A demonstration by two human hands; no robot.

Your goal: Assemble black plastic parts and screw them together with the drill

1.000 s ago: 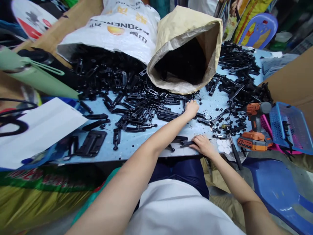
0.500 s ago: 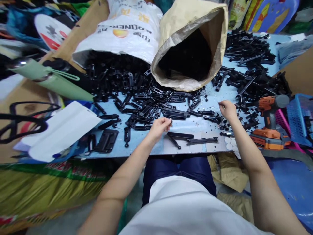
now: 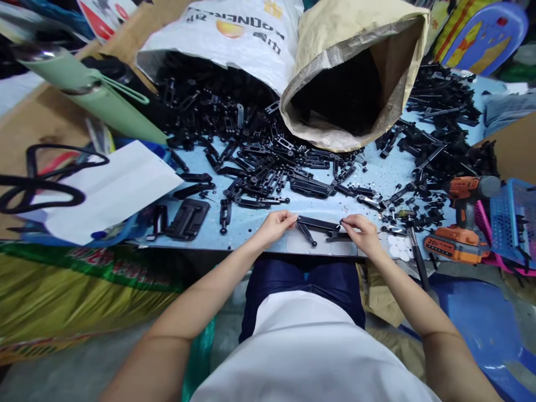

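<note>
On the near edge of the table lies a black hinged plastic arm [image 3: 320, 224], its shorter leg angled down toward me. My left hand [image 3: 275, 228] is closed in a pinch, its fingertips at the arm's left end. At the other end, my right hand [image 3: 362, 233] pinches something small and dark with a bright spot, too small to name. Partly under my right fingers is a second long black piece [image 3: 337, 237]. Several white round discs [image 3: 397, 245] lie right of that hand, beside a hammer-like tool [image 3: 417, 257] with a dark handle.
Black plastic parts [image 3: 259, 167] are heaped across the table, spilling from a white sack [image 3: 221, 42]. A brown paper sack [image 3: 335, 134] gapes open behind. An orange cordless drill [image 3: 458, 237] and a blue basket [image 3: 505, 223] stand right; a green bottle [image 3: 109, 100] leans left.
My right hand has come left and nearer, from the small parts to the arm's right end. My left hand has moved to the arm's left end. The view has shifted.
</note>
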